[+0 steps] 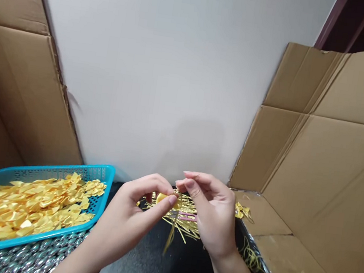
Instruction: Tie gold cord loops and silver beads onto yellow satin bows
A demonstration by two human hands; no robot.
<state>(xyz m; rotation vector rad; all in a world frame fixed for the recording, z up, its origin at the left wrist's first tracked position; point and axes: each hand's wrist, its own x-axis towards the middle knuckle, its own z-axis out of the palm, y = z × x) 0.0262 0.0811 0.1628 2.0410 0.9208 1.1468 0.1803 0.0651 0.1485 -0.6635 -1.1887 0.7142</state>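
My left hand point(130, 217) pinches a small yellow ribbon piece point(162, 198) between thumb and forefinger, just above the dark table. My right hand point(212, 213) is right beside it, fingertips closed on a thin gold wire tie point(176, 193) at the ribbon. Under both hands lies a bundle of gold wire ties point(183, 220) held by a pink band. One loose strand hangs down from the pinch.
A blue plastic basket point(104, 175) at the left holds several yellow ribbon bows point(22, 211). Shiny silver pieces point(32, 258) lie under it. An open cardboard box point(325, 175) stands at the right, a cardboard panel point(16, 86) leans at the left, and a white wall is behind.
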